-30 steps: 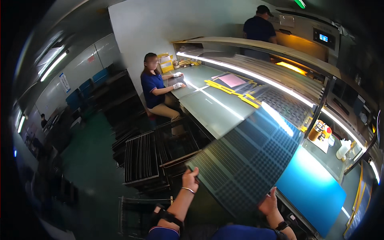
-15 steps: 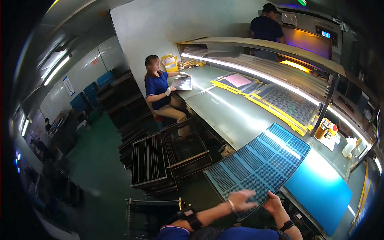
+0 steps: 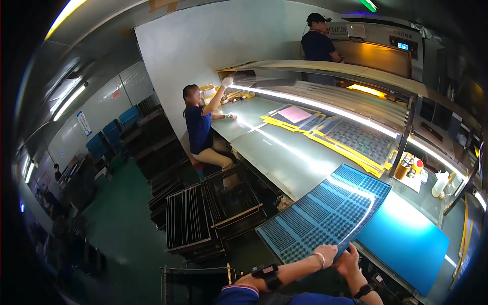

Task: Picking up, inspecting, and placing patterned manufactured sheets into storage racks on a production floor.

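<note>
A thin blue panel printed with rows of dark grid patterns (image 3: pixel 325 211) lies slanting across the bench edge, its left end jutting out past it. Its near edge bends up slightly, and a bright light streak curves along that side. My left hand (image 3: pixel 325 254) is closed at this near edge, fingers curled over it. Close beside it, my right hand (image 3: pixel 347 261) pinches the same edge, thumb and fingertips pointing up. To the right of the panel rests a plain glossy blue sheet (image 3: pixel 406 244), touched by neither hand.
Beyond the panel, yellow-edged films (image 3: pixel 351 140) and a pink sheet (image 3: pixel 294 114) lie on the bench (image 3: pixel 274 147). A white bottle (image 3: pixel 440 184) stands at right. Dark slotted racks (image 3: pixel 188 216) fill the left floor. A seated co-worker (image 3: pixel 201 124) reaches up; another stands behind.
My left hand has gone from open over the panel to closed on its near edge. That edge now bends up. The seated co-worker has raised one hand and no longer holds the reflective sheet.
</note>
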Tool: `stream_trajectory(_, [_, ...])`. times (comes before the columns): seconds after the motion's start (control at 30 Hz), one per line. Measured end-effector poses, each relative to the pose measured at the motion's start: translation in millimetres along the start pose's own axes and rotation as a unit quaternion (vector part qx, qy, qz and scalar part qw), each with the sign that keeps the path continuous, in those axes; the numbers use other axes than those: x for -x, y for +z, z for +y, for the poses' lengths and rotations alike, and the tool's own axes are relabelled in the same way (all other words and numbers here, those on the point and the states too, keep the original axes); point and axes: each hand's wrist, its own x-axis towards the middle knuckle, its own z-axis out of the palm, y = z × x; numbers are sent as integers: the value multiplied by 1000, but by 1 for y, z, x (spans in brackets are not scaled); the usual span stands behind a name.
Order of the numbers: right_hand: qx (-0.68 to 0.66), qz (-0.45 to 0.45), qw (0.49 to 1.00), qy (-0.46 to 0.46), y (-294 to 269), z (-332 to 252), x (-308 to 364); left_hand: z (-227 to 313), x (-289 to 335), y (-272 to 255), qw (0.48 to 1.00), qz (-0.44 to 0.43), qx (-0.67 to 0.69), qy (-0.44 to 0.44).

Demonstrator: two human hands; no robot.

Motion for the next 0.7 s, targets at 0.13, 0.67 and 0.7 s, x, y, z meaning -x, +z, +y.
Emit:
stream_trajectory(0.13, [67, 48, 993, -83, -51, -28, -28, -5, -26, -25, 998, -4, 24, 61])
stream_trajectory(0.67, [235, 309, 842, -375, -73, -133, 321, -229, -26, -79, 803, -10, 582, -127])
stream_trajectory(0.7, [205, 367, 808, -414, -68, -106, 361, -237, -27, -66, 799, -31, 587, -123])
